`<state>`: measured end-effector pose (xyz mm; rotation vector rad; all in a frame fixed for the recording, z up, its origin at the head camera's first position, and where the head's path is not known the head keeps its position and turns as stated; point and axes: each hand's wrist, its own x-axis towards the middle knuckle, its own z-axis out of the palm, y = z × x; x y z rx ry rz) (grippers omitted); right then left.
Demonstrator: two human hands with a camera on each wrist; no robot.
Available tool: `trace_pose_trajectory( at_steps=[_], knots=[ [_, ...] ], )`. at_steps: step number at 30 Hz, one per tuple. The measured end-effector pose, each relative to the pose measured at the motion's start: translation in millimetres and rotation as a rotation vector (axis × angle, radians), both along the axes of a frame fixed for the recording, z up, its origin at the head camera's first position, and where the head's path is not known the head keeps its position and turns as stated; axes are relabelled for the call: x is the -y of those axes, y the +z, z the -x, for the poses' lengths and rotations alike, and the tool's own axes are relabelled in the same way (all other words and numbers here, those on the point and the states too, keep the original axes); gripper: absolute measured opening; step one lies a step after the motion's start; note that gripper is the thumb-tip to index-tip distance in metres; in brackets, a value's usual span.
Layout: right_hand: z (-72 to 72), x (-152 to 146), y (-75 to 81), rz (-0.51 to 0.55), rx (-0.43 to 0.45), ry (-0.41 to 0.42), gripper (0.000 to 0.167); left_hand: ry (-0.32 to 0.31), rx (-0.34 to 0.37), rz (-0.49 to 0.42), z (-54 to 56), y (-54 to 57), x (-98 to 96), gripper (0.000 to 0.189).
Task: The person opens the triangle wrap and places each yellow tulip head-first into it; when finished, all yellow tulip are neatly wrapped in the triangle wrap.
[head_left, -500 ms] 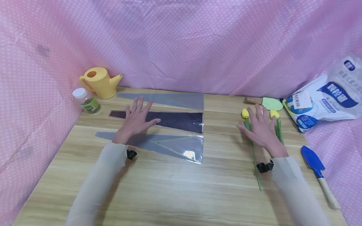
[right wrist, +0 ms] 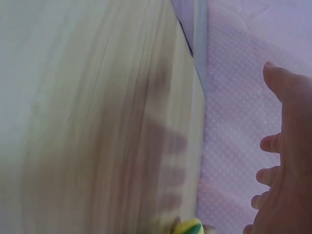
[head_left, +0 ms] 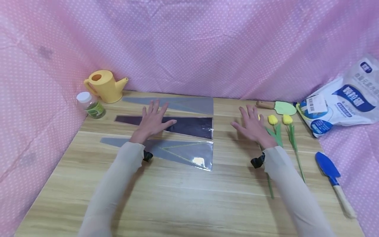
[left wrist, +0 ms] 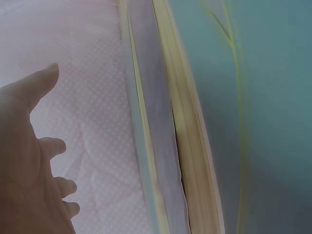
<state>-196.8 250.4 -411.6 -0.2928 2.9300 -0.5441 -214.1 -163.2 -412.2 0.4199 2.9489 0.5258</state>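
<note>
With fingers spread, the left hand [head_left: 151,122] hovers over the dark trapezoid sheet [head_left: 189,126] in the head view, holding nothing. A grey-blue sheet [head_left: 186,153] lies in front of it and another grey-blue sheet [head_left: 195,104] behind. To the right, the right hand [head_left: 253,127] is also spread and holds nothing. It is above the table, partly covering the leftmost of several yellow artificial tulips. A middle tulip [head_left: 272,119] and a right tulip [head_left: 287,119] show beside it. Both wrist views show extended fingers with nothing between them.
A yellow watering can [head_left: 108,87] and a white-lidded jar [head_left: 91,105] stand at the back left. At the right are a green trowel [head_left: 285,108], a blue trowel [head_left: 328,166] and a white printed bag [head_left: 340,102]. Pink dotted cloth [head_left: 189,49] surrounds the wooden table [head_left: 177,204].
The right hand has moved left, uncovering the middle and right tulips. The left hand has shifted slightly right over the dark sheet. Objects on the table stay where they were.
</note>
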Motion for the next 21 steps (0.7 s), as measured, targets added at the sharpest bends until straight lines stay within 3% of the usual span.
trace_pose_trajectory(
  at_steps=[11,21],
  knots=[
    [22.4,19,-14.8,-0.010,0.046,0.016,0.082,-0.010,0.038,0.024,23.5,-6.1,-16.4,0.089],
    [40.1,35,-25.1,-0.017,0.128,0.044,0.083,-0.044,0.123,0.063,42.5,-18.0,-34.8,0.088]
  ],
)
